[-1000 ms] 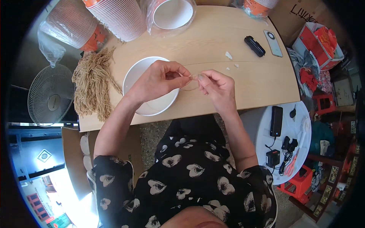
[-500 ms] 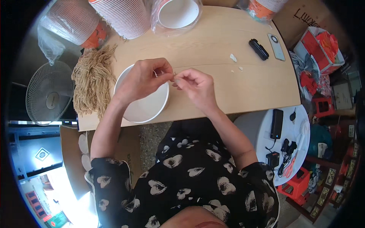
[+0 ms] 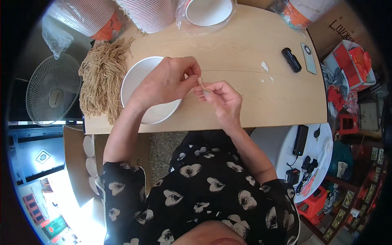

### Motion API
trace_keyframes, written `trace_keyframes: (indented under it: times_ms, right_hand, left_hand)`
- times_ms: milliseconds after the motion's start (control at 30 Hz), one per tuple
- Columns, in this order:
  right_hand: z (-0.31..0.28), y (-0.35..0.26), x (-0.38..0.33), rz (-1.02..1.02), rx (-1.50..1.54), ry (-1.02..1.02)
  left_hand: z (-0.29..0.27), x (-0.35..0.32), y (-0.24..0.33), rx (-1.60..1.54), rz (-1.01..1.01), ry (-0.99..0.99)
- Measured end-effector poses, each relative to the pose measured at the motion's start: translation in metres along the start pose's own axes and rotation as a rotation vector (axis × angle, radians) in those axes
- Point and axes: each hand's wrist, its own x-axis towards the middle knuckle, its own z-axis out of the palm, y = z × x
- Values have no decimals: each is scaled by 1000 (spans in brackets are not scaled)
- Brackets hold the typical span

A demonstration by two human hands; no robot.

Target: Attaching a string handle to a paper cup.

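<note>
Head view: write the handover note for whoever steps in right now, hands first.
Left hand: over the white bowl, fingertips pinched on a short tan string.
Right hand: just right of the bowl, fingertips pinching the same string's other end; the two hands almost touch.
Things: the bowl sits on the wooden table; a bundle of tan strings lies to its left; stacked bowls stand at the far edge.
Done: one string is out of the bundle and in both hands.
Left: the string is not fastened to the bowl that I can see; the bundle is still large.

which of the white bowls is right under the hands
The white bowl beside the straw-coloured fibre bundle, partly covered by the left hand. The other bowl sits plastic-wrapped at the table's far edge.
</note>
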Motion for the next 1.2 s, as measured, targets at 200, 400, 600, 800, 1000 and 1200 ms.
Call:
trace_keyframes:
  times_ms: [200, 400, 600, 800, 1000, 1200]
  right_hand:
    - [-27, -1, -7, -90, -105, 32]
    - [-29, -19, 4, -159, -113, 122]
    - [-48, -13, 18, 68, -75, -229]
    - [-54, -26, 15, 135, -45, -73]
    - [-52, -38, 9, 108, -10, -55]
    - [-59, -46, 6, -52, -148, -106]
  left_hand:
    - [-3, 2, 7, -481, -244, -110]
    - [-4, 4, 7, -487, -253, -200]
    - [-1, 6, 8, -555, -212, -293]
    - [4, 9, 7, -602, -278, -281]
    - [7, 10, 10, -583, -299, -266]
    - [9, 10, 10, -552, -264, -279]
